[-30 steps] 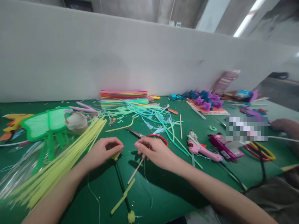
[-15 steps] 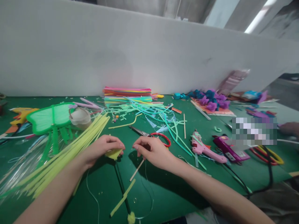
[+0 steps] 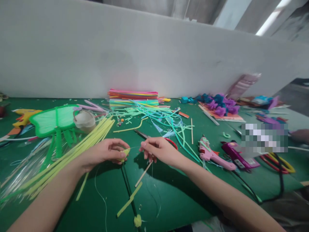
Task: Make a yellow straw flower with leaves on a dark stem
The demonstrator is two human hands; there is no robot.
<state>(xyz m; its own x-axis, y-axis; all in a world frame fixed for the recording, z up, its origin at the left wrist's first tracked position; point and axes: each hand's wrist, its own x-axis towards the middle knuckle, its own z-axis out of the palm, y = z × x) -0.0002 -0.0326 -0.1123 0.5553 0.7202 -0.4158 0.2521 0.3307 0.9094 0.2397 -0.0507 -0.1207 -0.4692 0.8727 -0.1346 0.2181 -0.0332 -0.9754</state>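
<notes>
Head view: small yellow-green foam bit (image 3: 125, 152) pinched at tips of left hand (image 3: 106, 154), mid worktop near front edge. Right hand (image 3: 158, 151) closed on thin clear thread (image 3: 135, 147) running to the bit, w/ a wooden stick (image 3: 144, 174) hanging under its fingers. Bit looks light, soft, crushable; grip gently by edges. Thread prob. slippery, hard to see. Yellow strips (image 3: 72, 154) toward left edge, red-handled scissors (image 3: 154, 138) behind, pink glue gun (image 3: 212, 154) to right. No legible writing; one patch at right is blurred
</notes>
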